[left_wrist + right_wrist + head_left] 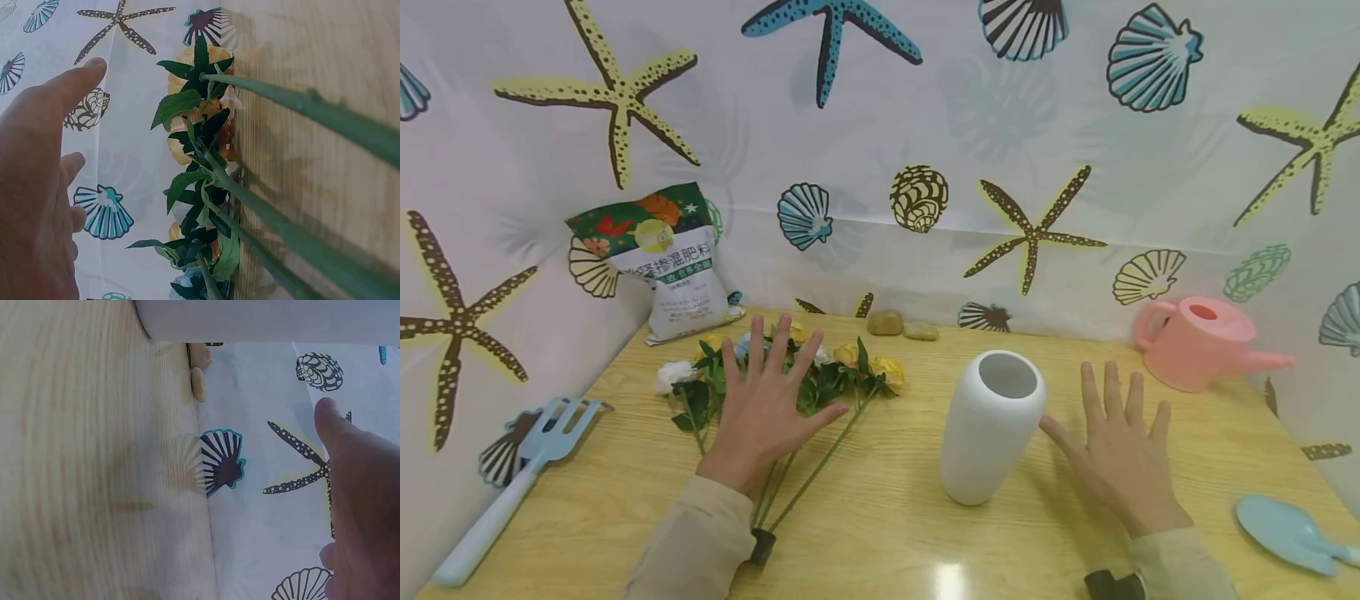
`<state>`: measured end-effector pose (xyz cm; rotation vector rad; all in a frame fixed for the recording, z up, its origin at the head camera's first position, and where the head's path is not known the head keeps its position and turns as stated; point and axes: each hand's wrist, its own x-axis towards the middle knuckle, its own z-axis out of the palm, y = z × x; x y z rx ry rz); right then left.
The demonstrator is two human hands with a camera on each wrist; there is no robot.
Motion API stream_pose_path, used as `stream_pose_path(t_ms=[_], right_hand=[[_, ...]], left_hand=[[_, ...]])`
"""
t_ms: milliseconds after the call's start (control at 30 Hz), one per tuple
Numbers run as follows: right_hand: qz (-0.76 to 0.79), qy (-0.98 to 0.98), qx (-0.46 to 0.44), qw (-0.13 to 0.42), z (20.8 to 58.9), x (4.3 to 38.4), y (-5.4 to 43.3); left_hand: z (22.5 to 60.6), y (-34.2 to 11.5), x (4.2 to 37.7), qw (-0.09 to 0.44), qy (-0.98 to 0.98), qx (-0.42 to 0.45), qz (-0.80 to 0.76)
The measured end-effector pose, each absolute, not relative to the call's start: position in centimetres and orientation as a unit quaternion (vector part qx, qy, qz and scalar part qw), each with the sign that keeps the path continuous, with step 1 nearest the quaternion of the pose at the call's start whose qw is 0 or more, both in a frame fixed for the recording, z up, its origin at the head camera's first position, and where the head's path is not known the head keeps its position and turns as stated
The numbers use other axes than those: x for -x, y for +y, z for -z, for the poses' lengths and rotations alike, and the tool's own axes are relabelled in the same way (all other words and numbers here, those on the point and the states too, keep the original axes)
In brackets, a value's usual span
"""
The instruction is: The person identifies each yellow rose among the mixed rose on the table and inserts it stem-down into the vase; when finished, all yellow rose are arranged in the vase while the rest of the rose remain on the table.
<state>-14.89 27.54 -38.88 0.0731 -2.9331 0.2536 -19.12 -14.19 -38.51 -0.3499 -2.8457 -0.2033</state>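
Note:
My left hand [765, 400], fingers spread, hovers over several artificial flowers [887, 373] with yellow, white and blue heads and long green stems lying on the table. It holds nothing; in the left wrist view the flower stems [275, 100] run beside the hand [37, 169], apart from it. Fingers spread as well, my right hand [1116, 454] is raised to the right of a tall white vase [981, 442]. The vase stands upright, its mouth uncovered. The right wrist view shows the vase's lower side [269, 322] above the thumb, and the hand [369, 494] empty.
A pink watering can [1198, 346] stands at the back right, a light blue trowel [1288, 529] at the right edge. On the left lies a light blue hand fork [542, 450]. A fertilizer bag [681, 283] leans against the patterned cloth; two stones [885, 323] sit at the back.

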Motion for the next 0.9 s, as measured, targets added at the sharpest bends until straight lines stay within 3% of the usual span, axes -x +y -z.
stream_pose_path(t_ms=[267,400,533,667,900], right_hand=[[-0.187,-0.978,-0.023,0.090,38.1,14.7,27.0],[-0.312,-0.941,-0.053,0.118,37.8,14.4,26.3],[-0.424,-0.887,-0.115,0.142,38.0,14.1,25.2],[-0.480,-0.855,-0.143,0.132,37.9,13.7,24.0],[-0.509,-0.837,-0.156,0.123,37.5,13.2,22.7]], left_hand=[[38.1,-13.7,18.9,0.120,-0.972,0.164,0.122],[38.0,-13.1,18.6,0.114,-0.954,0.203,0.187],[38.2,-12.4,18.3,0.061,-0.945,0.197,0.252],[38.6,-11.5,18.3,0.007,-0.945,0.180,0.273],[39.3,-10.6,18.2,-0.020,-0.946,0.175,0.272]])
